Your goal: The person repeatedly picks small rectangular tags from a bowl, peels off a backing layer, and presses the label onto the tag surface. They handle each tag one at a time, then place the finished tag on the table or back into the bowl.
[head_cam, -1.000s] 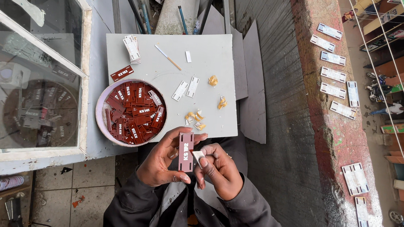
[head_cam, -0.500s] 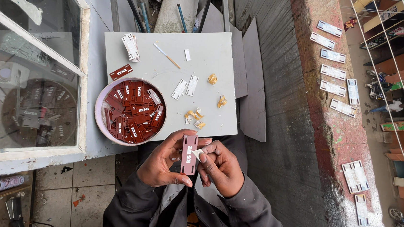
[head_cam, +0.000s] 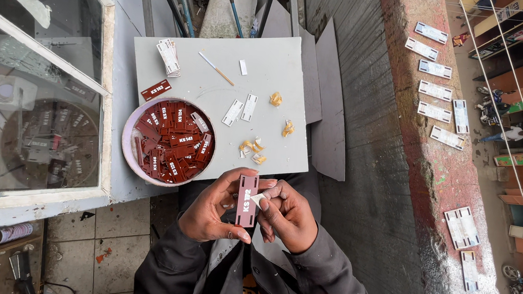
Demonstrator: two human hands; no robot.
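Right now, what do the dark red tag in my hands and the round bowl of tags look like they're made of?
The tag looks like rigid plastic: flat, thin, uniform dark red with a slight sheen, white markings and small slots at its ends. The bowl also looks like plastic, pale pink with a smooth, matte rim; metal or enamel can't be ruled out.

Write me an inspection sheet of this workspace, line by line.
Surface: grey board, partly covered.
Job's things: dark red tag held upright between both hands; round bowl full of similar red tags.
Clutter: white strips, a stack of them, thin stick, yellowish peel scraps.
Grips: left hand pinches the tag; right hand picks at its edge.
Cables: wires strung at right.
Surroundings: window, brick ledge with white plates.
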